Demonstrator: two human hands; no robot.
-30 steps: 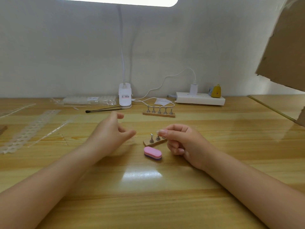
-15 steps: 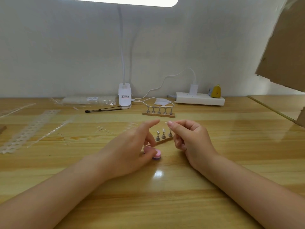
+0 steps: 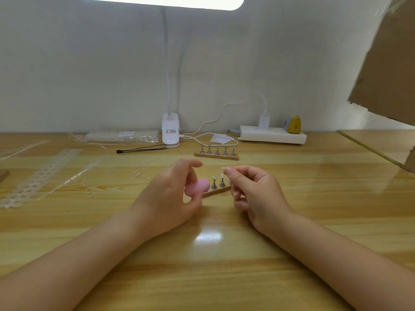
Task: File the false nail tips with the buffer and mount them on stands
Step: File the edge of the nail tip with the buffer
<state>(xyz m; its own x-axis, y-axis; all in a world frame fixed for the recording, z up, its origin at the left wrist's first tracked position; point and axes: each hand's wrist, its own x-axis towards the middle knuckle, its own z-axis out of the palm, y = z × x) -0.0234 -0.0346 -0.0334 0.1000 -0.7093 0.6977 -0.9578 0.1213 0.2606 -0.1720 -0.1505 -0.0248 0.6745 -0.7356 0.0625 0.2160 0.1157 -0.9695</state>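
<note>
Filing is judged to be the step in hand: the pink buffer is held in the left hand, its fingers and thumb curled round it, while a pale nail tip is pinched between thumb and forefinger of the right hand, the other fingers curled below. Both are held raised over the middle of the desk, just apart, the tip lying up and to the right of the buffer. The tip's long axis appears to point left toward the buffer, though it is too small for that to be said firmly. The coming move is thought to turn on this gap: the buffer's face would have to be brought across to the tip's free end. Between and just behind the hands a near stand is seen, its right end hidden by the right hand; one of its pegs seems already topped with a tip. A second stand is set toward the back edge, apparently bare.
</note>
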